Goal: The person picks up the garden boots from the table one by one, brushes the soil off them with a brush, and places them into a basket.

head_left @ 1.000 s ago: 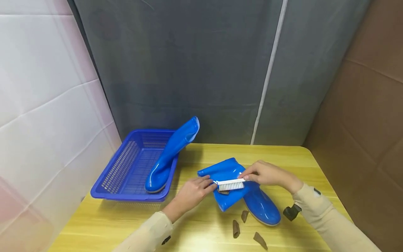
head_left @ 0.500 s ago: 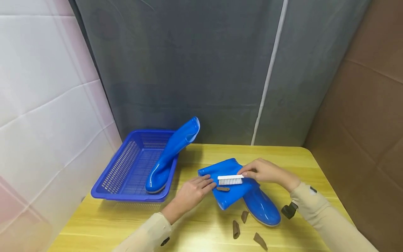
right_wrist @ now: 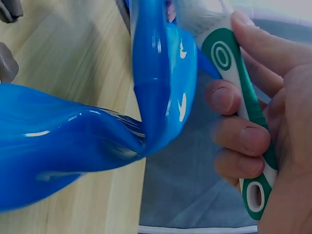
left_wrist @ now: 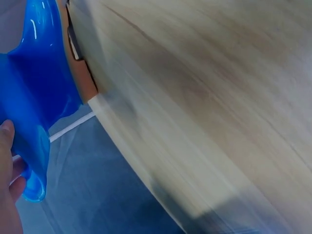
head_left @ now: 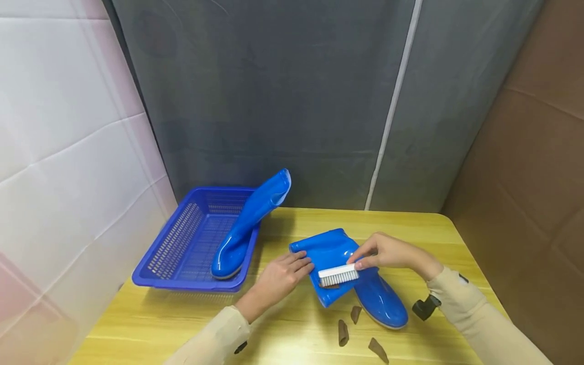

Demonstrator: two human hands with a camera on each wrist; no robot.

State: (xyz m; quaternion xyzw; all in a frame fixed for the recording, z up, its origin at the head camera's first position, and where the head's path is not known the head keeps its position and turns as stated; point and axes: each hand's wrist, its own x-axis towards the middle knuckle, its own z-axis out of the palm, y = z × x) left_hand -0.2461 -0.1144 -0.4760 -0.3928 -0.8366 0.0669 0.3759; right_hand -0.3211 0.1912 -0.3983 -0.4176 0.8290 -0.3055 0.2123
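Note:
A glossy blue rain boot (head_left: 382, 303) lies on the table, its shaft folded to the left. My left hand (head_left: 285, 276) holds the shaft by its opening, fingers over the blue material; the left wrist view shows the thumb (left_wrist: 6, 134) against it. My right hand (head_left: 388, 253) grips a white scrub brush (head_left: 338, 274), fingers curled round its green-and-white handle (right_wrist: 246, 97). The bristles face the shaft, over a brown flake (head_left: 329, 286) that they partly cover. Near the toe, several curled brown pieces (head_left: 343, 333) lie on the wood.
A blue perforated basket (head_left: 157, 248) stands at the left of the table (head_left: 410, 223). Another blue boot (head_left: 248, 215) leans in it, its shaft rising over the right rim. Grey curtain (head_left: 274, 101) closes the back, with a white wall at left and a brown one at right.
The brush lifted away from the brown flake, then came back down over it, nearer the front edge. My left hand stays at the boot's opening.

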